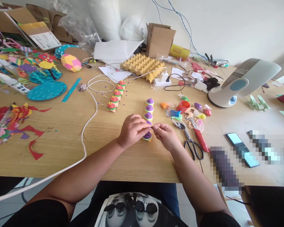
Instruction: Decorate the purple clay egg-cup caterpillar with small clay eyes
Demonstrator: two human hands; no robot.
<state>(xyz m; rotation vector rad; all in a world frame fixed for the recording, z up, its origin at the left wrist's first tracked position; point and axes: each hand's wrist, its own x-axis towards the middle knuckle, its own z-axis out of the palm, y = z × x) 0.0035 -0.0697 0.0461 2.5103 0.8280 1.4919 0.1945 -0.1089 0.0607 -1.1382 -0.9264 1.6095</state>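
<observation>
Converging over the pale wooden table (pixel 137 168), forearms (pixel 94 168) angled inward, the bare left hand (pixel 134 130) and bare right hand (pixel 165 135) pinched a tiny dark piece (pixel 151 127), too small to identify; beneath, partly hidden by fingers (pixel 144 126), stood a row of purple-topped domes (pixel 148 116); black sleeves (pixel 44 214) ran out of frame.

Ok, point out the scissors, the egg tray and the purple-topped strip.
Scissors (pixel 189 140): head view, where blades meet handles.
Egg tray (pixel 143 66): head view, its bumpy top.
Purple-topped strip (pixel 148 115): head view, third bump from far end.
</observation>
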